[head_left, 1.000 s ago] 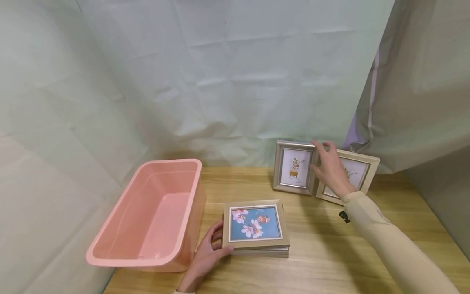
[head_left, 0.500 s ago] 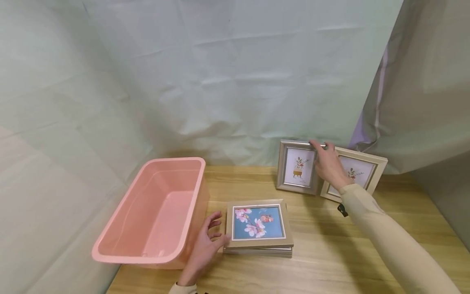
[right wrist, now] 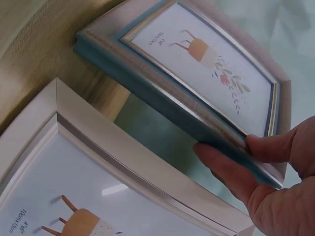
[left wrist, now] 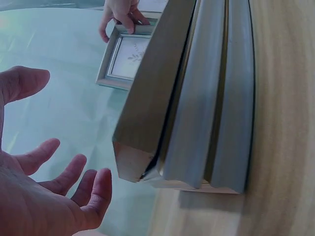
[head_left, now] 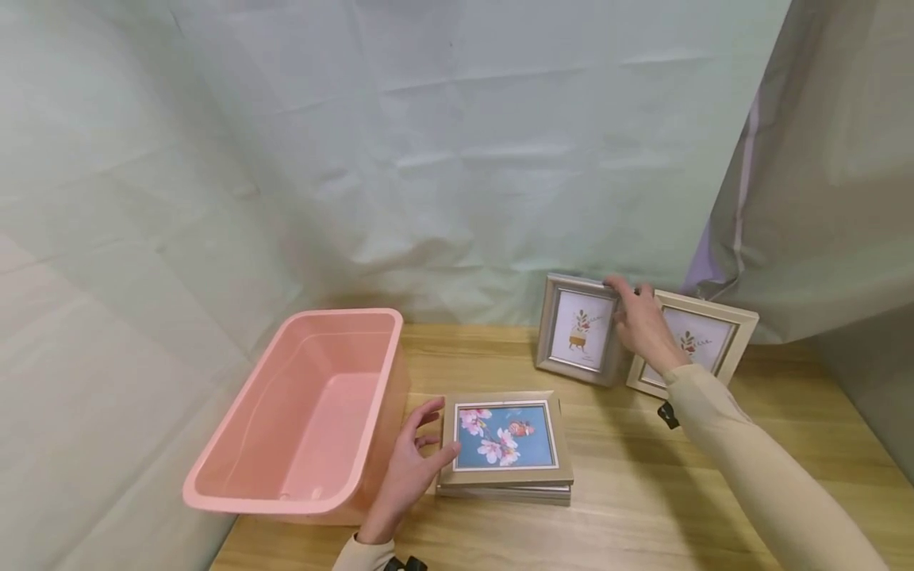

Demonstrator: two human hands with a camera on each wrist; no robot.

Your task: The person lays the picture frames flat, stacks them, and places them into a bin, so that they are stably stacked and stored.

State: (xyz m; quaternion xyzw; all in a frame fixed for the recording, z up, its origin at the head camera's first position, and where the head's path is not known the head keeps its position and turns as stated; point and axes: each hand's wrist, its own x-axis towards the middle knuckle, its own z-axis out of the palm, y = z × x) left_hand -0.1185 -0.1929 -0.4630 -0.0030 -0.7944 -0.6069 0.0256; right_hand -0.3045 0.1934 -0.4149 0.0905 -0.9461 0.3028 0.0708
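Observation:
My right hand (head_left: 646, 329) pinches a silver picture frame (head_left: 546, 325) by its upper right edge. In the right wrist view, the thumb lies on the front of this frame (right wrist: 162, 83) and the fingers are behind its side. It stands tilted near the back curtain, showing a potted-plant print. My left hand (head_left: 408, 476), fingers loosely bent, is at the left edge of a stack of picture frames (head_left: 500, 476). The left wrist view shows that hand (left wrist: 54, 191) apart from the stack's side (left wrist: 197, 113). A flower-and-bird picture (head_left: 505, 434) faces up on top.
Right of the silver frame, a cream picture frame (head_left: 739, 337) leans upright, partly behind my right forearm. A deep pink plastic tub (head_left: 389, 381) stands left on the wooden table (head_left: 471, 349). Pale curtains (head_left: 457, 174) close off the back and sides.
My left hand has let go of the stack's left edge and lifted slightly. In my right hand the silver frame has tipped a little, and its gap to the cream frame has widened.

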